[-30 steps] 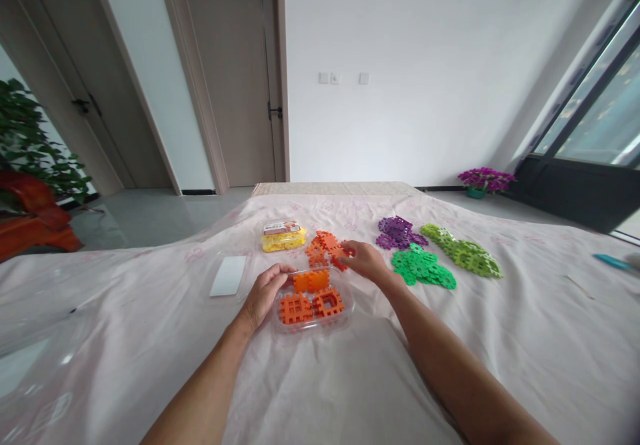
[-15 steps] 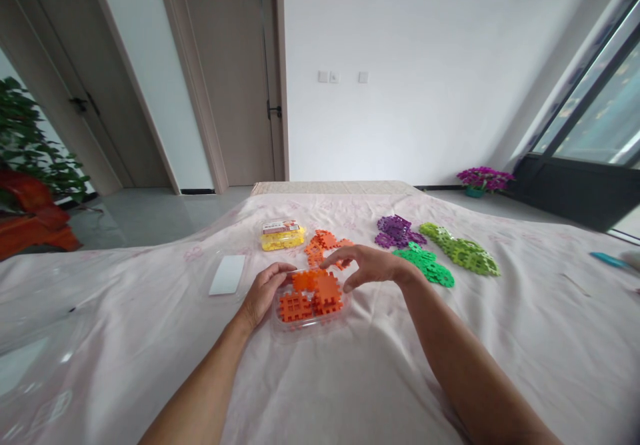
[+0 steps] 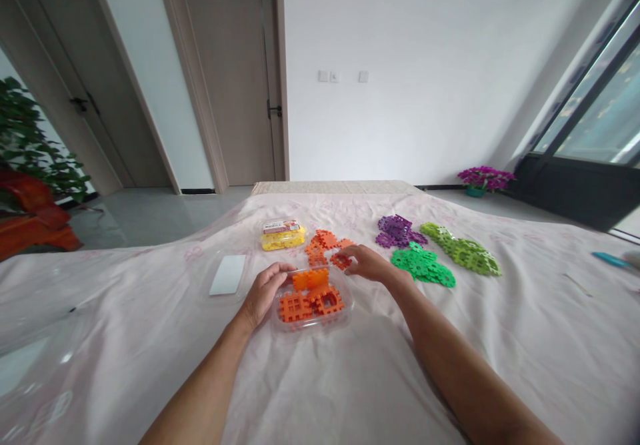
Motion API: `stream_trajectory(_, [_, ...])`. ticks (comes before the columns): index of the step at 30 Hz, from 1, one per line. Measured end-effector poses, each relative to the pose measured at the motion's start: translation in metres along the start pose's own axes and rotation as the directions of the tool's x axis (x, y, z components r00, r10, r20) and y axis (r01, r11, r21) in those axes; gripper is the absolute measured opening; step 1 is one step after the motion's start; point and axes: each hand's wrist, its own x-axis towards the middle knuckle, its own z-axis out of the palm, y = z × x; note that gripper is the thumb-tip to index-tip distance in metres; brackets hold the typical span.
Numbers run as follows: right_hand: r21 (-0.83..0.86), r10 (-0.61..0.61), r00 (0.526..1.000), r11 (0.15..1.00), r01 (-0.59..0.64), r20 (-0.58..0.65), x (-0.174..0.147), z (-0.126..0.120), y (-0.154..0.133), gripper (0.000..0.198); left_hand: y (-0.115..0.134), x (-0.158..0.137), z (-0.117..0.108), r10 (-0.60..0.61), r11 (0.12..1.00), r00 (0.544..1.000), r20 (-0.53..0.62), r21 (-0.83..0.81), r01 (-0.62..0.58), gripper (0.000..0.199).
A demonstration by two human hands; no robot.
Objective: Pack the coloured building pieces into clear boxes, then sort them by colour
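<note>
A clear plastic box (image 3: pixel 313 327) stands on the cloth in front of me, holding several orange interlocking building pieces (image 3: pixel 295 306) with notched edges and square holes. My left hand (image 3: pixel 263 295) grips the box's left rim, fingers closed round its back left corner. Just beyond the box lies a loose pile of the same orange pieces (image 3: pixel 325 239). My right hand (image 3: pixel 369 263) reaches to the near right of this pile, its fingertips closed on one orange piece (image 3: pixel 341 261) there.
Behind, a lidded box of yellow pieces (image 3: pixel 283 237) stands left of the pile. Purple pieces (image 3: pixel 395 230), green pieces (image 3: pixel 423 264) and lime pieces (image 3: pixel 463 250) lie to the right. Clear lids, one with a white label (image 3: pixel 227 275), lie left on the pink-white cloth (image 3: pixel 320 391).
My right hand has moved from over the box away to the loose pile behind it. Pieces inside the box now lie differently, with one at the right lower. The left hand stays put.
</note>
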Motion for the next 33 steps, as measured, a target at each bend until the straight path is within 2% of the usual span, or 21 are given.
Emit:
stream_trajectory(6, [-0.052, 0.051, 0.999, 0.997, -0.050, 0.019, -0.002, -0.002, -0.002, 0.021, 0.001, 0.000, 0.000, 0.015, 1.000, 1.000, -0.001, -0.001, -0.015, 0.026])
stream_trajectory(9, [-0.120, 0.108, 0.994, 0.987, -0.106, 0.009, -0.004, -0.002, 0.001, 0.026, 0.001, -0.001, 0.001, 0.006, 1.000, 1.000, -0.002, -0.001, -0.006, 0.027])
stream_trajectory(11, [-0.143, 0.159, 0.987, 0.976, -0.163, -0.040, -0.003, -0.003, 0.000, 0.032, 0.002, -0.001, 0.001, -0.002, 1.000, 1.000, 0.001, -0.001, 0.002, 0.026])
stream_trajectory(14, [-0.028, 0.196, 0.968, 0.979, -0.203, -0.157, 0.000, -0.008, -0.012, 0.039, 0.001, -0.001, 0.001, -0.004, 1.000, 1.000, 0.001, 0.001, 0.004, 0.026])
stream_trajectory(16, [0.112, 0.167, 0.968, 0.983, -0.148, -0.189, 0.000, -0.014, -0.030, 0.042, 0.000, 0.000, 0.000, -0.011, 1.000, 1.000, 0.001, 0.001, 0.011, 0.026])
stream_trajectory(19, [0.249, 0.021, 0.993, 0.968, 0.010, -0.120, -0.003, -0.018, -0.065, 0.045, -0.003, 0.001, 0.000, -0.015, 1.000, 1.000, 0.000, -0.012, 0.015, 0.027])
stream_trajectory(24, [0.225, -0.212, 0.976, 0.950, 0.216, -0.044, -0.012, -0.009, -0.115, 0.047, -0.002, 0.001, 0.000, -0.004, 0.999, 1.000, 0.010, -0.048, 0.005, 0.025])
stream_trajectory(27, [0.208, -0.255, 0.967, 0.944, 0.255, -0.023, -0.014, -0.005, -0.122, 0.050, 0.000, 0.000, -0.001, -0.009, 0.999, 1.000, 0.025, -0.039, 0.010, 0.026])
stream_trajectory(30, [0.185, -0.226, 0.974, 0.957, 0.222, 0.002, -0.014, -0.009, -0.113, 0.041, -0.001, 0.000, -0.001, -0.018, 0.999, 1.000, 0.021, -0.028, 0.018, 0.028])
stream_trajectory(33, [0.091, -0.207, 0.976, 0.975, 0.201, 0.066, -0.015, -0.015, -0.100, 0.034, -0.003, 0.001, -0.001, -0.015, 1.000, 1.000, 0.017, -0.007, 0.015, 0.028])
